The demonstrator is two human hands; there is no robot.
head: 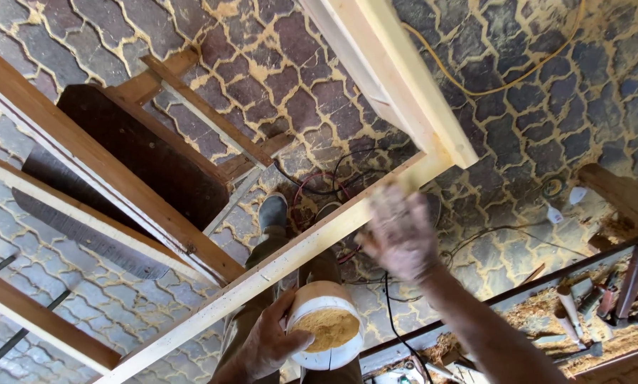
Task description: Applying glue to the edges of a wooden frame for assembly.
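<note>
My left hand (pixel 265 341) grips a white round tub (pixel 324 327) filled with tan sawdust, held low under a pale wooden frame (pixel 276 259). My right hand (pixel 398 231) is blurred and raised at the frame's corner joint (pixel 432 160), fingers close together and dusted with sawdust; I cannot tell whether it touches the wood. My legs and grey shoes (pixel 272 211) stand below the frame on paving stones.
A dark wooden board (pixel 148 153) and several wood rails (pixel 84 163) lie at left. Cables (pixel 333 174) coil on the paving. A yellow cord (pixel 489 85) runs at top right. A bench (pixel 589 306) with tools and shavings is at right.
</note>
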